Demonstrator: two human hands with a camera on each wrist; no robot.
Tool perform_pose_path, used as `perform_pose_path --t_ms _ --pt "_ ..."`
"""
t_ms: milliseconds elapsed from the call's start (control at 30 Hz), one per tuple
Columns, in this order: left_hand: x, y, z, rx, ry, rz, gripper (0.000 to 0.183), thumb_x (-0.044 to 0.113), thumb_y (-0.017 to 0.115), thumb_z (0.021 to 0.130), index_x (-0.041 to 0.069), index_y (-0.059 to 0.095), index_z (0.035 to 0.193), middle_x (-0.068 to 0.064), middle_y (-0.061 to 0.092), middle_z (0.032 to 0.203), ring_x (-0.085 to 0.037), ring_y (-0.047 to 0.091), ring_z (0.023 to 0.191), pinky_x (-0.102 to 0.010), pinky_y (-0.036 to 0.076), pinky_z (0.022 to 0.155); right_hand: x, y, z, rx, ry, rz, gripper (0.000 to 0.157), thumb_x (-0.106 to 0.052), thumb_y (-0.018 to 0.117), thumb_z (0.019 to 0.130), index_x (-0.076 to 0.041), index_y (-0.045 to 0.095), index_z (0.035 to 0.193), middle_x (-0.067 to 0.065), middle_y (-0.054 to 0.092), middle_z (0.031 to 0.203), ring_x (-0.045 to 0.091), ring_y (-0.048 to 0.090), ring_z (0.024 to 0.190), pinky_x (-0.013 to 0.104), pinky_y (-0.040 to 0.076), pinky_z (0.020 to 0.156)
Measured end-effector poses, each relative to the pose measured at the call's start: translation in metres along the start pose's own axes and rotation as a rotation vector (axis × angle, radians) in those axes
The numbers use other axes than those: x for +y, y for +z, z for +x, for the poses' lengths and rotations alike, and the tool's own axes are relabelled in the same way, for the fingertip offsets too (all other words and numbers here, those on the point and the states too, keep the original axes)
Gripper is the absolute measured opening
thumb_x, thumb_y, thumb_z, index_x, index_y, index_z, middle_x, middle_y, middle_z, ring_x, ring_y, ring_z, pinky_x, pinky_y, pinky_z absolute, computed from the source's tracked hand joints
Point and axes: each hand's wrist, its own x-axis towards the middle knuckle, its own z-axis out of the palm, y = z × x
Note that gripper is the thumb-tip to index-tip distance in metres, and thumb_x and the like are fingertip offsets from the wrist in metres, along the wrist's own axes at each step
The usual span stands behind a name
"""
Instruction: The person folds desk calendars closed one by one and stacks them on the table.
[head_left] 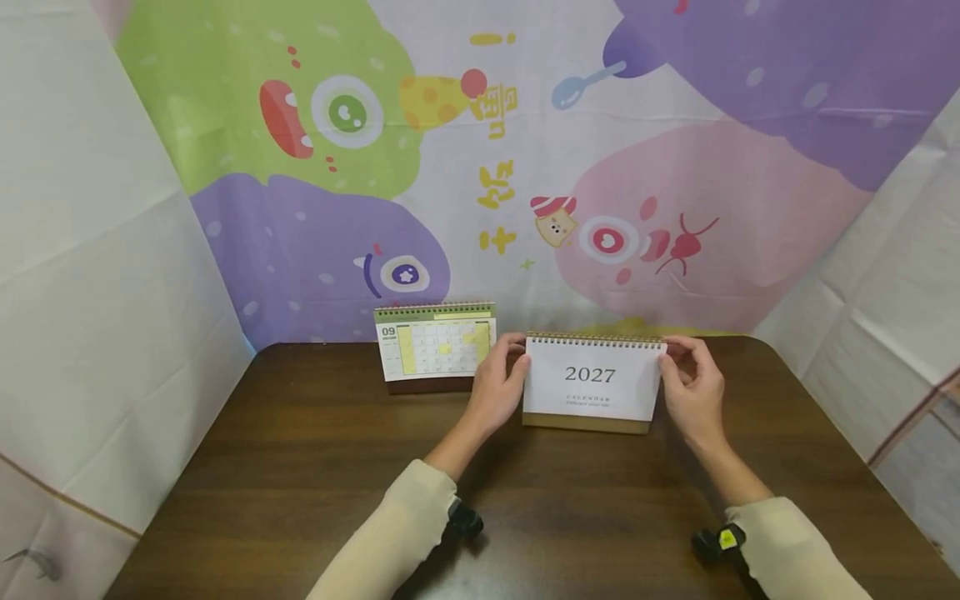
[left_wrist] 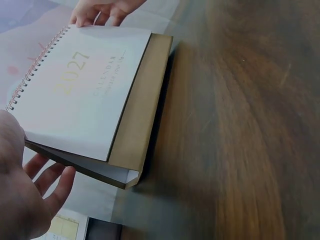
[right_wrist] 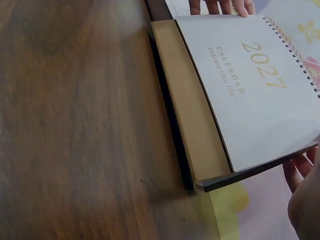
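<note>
A white spiral-bound desk calendar (head_left: 592, 387) printed "2027" stands tilted back on its tan cardboard base near the back of the table. My left hand (head_left: 497, 379) holds its left side, thumb at the front edge and fingers behind. On the opposite side, my right hand (head_left: 696, 390) grips the upper right edge in the same way. The left wrist view shows the stand's hollow side below the cover (left_wrist: 75, 95). In the right wrist view, the tan base (right_wrist: 192, 105) sits close to the tabletop with a dark gap or shadow under it; contact there cannot be made out.
Left of my left hand stands a second desk calendar (head_left: 435, 346), with a green top, a "09" page and a dark base. A cartoon-printed cloth (head_left: 517, 167) hangs behind the brown wooden table (head_left: 300, 483). Pale cloth walls (head_left: 97, 208) flank both sides.
</note>
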Motion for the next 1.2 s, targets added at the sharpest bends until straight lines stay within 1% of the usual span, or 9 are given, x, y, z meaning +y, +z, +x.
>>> perform_pose_path --t_ms 67,200,333,433,767,1000,1100,1133,1200 --pt "-0.011 0.001 0.001 -0.003 -0.013 -0.005 0.037 0.031 0.058 0.117 0.017 0.062 0.150 -0.012 0.075 0.142 -0.031 0.069 0.137 -0.054 0.054 0.119 -0.001 0.001 -0.001 -0.005 -0.004 0.003 0.027 0.013 0.064 0.103 0.012 0.070 0.130 -0.017 0.064 0.102 0.001 0.062 0.093 0.005 0.054 0.076" --pt "-0.047 0.006 0.005 0.009 -0.007 0.007 0.036 0.037 0.061 0.116 0.028 0.062 0.150 -0.002 0.075 0.140 -0.023 0.070 0.134 -0.051 0.056 0.115 -0.002 0.004 -0.003 -0.017 -0.006 0.000 0.027 0.012 0.065 0.103 0.012 0.071 0.130 -0.017 0.064 0.102 0.000 0.062 0.094 0.004 0.053 0.077" --pt "-0.060 0.002 0.002 0.000 -0.011 0.009 0.035 0.040 0.062 0.116 0.032 0.061 0.150 0.003 0.075 0.137 -0.018 0.072 0.122 -0.044 0.060 0.105 -0.003 0.008 -0.006 -0.033 -0.011 0.006 0.027 0.013 0.064 0.103 0.012 0.071 0.129 -0.017 0.064 0.103 -0.001 0.063 0.096 0.005 0.054 0.079" --pt "-0.061 -0.003 -0.002 -0.002 -0.032 0.012 0.035 0.042 0.061 0.116 0.033 0.061 0.150 0.003 0.076 0.134 -0.016 0.071 0.116 -0.039 0.061 0.098 -0.005 0.011 -0.008 -0.044 -0.016 0.019 0.027 0.014 0.064 0.103 0.012 0.070 0.129 -0.015 0.065 0.103 -0.001 0.064 0.097 0.006 0.055 0.080" --pt "-0.071 -0.017 -0.014 -0.023 -0.069 0.021 0.039 0.051 0.062 0.115 0.037 0.059 0.151 0.003 0.075 0.138 -0.015 0.074 0.117 -0.039 0.064 0.097 -0.010 0.018 -0.014 -0.076 -0.013 0.032 0.027 0.014 0.064 0.102 0.013 0.071 0.129 -0.014 0.066 0.103 0.001 0.064 0.095 0.007 0.056 0.080" --pt "-0.079 -0.026 -0.019 -0.019 -0.039 0.012 0.041 0.052 0.063 0.114 0.037 0.060 0.152 0.004 0.076 0.135 -0.011 0.076 0.113 -0.034 0.063 0.094 -0.012 0.023 -0.019 -0.089 -0.022 0.041 0.028 0.016 0.064 0.101 0.013 0.070 0.128 -0.015 0.067 0.103 -0.001 0.065 0.096 0.007 0.056 0.079" --pt "-0.071 -0.031 -0.025 0.003 -0.016 0.001 0.039 0.049 0.063 0.115 0.034 0.061 0.151 0.001 0.078 0.133 -0.009 0.076 0.108 -0.029 0.062 0.090 -0.013 0.025 -0.022 -0.098 -0.021 0.046 0.027 0.016 0.064 0.101 0.014 0.069 0.128 -0.014 0.067 0.103 -0.002 0.065 0.097 0.007 0.056 0.080" --pt "-0.055 -0.038 -0.030 0.006 0.004 0.000 0.039 0.045 0.063 0.115 0.029 0.062 0.151 -0.003 0.078 0.132 -0.012 0.076 0.107 -0.030 0.062 0.090 -0.013 0.026 -0.023 -0.100 -0.019 0.048 0.027 0.016 0.065 0.101 0.014 0.069 0.128 -0.014 0.067 0.103 -0.002 0.065 0.097 0.007 0.056 0.080" --pt "-0.041 -0.044 -0.034 0.020 0.049 -0.011 0.040 0.042 0.062 0.116 0.022 0.062 0.151 -0.009 0.079 0.130 -0.015 0.076 0.103 -0.030 0.062 0.087 -0.013 0.027 -0.024 -0.101 -0.011 0.057 0.026 0.016 0.065 0.101 0.015 0.069 0.128 -0.014 0.067 0.102 -0.002 0.066 0.096 0.007 0.056 0.080"
